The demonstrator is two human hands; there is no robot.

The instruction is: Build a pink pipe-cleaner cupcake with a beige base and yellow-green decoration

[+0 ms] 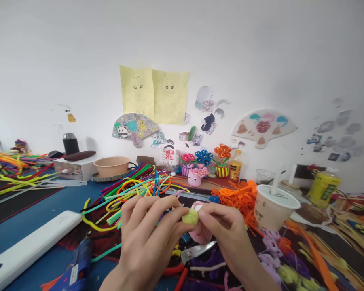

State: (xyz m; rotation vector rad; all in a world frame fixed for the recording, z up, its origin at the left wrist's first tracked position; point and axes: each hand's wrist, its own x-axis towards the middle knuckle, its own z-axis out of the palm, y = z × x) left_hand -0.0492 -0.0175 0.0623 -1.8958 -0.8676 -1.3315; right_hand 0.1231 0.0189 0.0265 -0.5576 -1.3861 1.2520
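Between the fingertips of my left hand [153, 230] and my right hand [227, 230] is a small pale yellow-green fuzzy piece [190, 217], probably coiled pipe cleaner. Both hands pinch it from opposite sides, fingers closed. A bit of white shows at my right fingertips. Just behind and below, partly hidden by my right hand, stands a pink fuzzy pot-like piece [200, 233]. Under the hands lie scissors [197, 252] with a red handle, one metal blade showing. My left palm faces away, so its inner side is hidden.
Loose pipe cleaners [133, 186] spread behind my left hand. A blue glue gun [79, 262] and a long white device [33, 250] lie left. To the right stand a lidded drink cup [274, 206] and an orange pipe-cleaner heap [238, 200]. Small flower pots [194, 177] line the wall.
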